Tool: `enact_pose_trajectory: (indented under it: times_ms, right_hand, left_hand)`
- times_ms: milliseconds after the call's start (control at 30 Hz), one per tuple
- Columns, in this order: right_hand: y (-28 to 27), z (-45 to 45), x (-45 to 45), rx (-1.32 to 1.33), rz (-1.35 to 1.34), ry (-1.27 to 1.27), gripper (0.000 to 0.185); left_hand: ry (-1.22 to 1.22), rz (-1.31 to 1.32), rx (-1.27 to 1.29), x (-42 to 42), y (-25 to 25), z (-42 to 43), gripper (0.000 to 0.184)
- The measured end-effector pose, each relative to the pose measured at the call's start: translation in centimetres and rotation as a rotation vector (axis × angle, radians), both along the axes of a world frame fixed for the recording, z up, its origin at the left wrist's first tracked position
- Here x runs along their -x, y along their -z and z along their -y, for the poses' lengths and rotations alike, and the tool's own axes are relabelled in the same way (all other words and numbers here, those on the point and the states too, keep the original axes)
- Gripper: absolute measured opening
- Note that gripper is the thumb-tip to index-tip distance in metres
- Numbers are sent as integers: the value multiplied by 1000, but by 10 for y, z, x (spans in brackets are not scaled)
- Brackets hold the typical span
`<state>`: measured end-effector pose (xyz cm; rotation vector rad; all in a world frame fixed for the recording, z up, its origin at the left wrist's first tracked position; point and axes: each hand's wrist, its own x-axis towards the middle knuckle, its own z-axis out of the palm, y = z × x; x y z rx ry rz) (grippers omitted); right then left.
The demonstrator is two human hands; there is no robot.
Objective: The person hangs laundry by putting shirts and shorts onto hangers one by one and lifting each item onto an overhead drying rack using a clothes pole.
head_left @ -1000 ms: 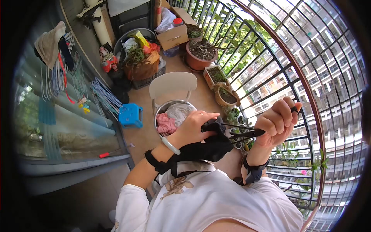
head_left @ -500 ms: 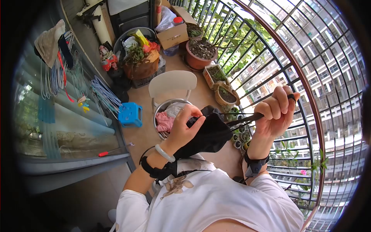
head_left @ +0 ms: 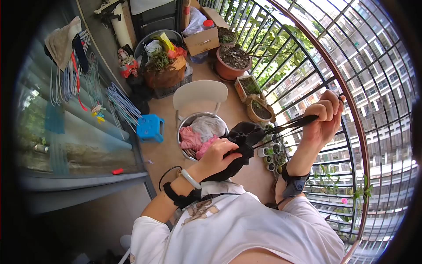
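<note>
A bunched black garment with thin straps (head_left: 247,133) stretches between my two hands, in front of my chest. My left hand (head_left: 215,157) is closed on its body, thumb and fingers pinching the cloth. Higher up on the right, my right hand (head_left: 323,115) is a fist around the black straps (head_left: 290,126), which are pulled fairly taut. Just beyond my left hand, a metal basin (head_left: 181,132) holds pink and pale grey laundry (head_left: 206,128). The garment's exact kind is hard to make out.
A white chair (head_left: 200,94) stands behind the basin, a blue stool (head_left: 149,127) left of it. Hangers (head_left: 121,103) hang at left. Flowerpots (head_left: 233,64) and small potted plants (head_left: 272,152) line the railing (head_left: 338,81). A cardboard box (head_left: 202,42) is at the back.
My right hand has risen slightly with the straps. My left hand has shifted down and right along the cloth, and more of the laundry in the basin shows. The view has shifted slightly.
</note>
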<state>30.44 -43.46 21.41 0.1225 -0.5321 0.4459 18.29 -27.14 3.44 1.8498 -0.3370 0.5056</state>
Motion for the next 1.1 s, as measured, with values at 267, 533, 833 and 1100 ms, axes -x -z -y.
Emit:
enact_pose_trajectory:
  times_ms: [267,533,833,1100]
  right_hand:
    - [-3,-19,8,94,162,-24,13]
    - [-6,2,3,34,65,52,17]
    - [8,-9,10,85,79,-126,10]
    - [14,16,12,123,123,24,16]
  left_hand:
    - [200,-187,130,-4,-3,-11,22]
    - [131,-329,598,-4,12,-44,33]
    - [57,-493,-242,-33,110,-31,28]
    - [215,-551,170,-53,62,-15,23]
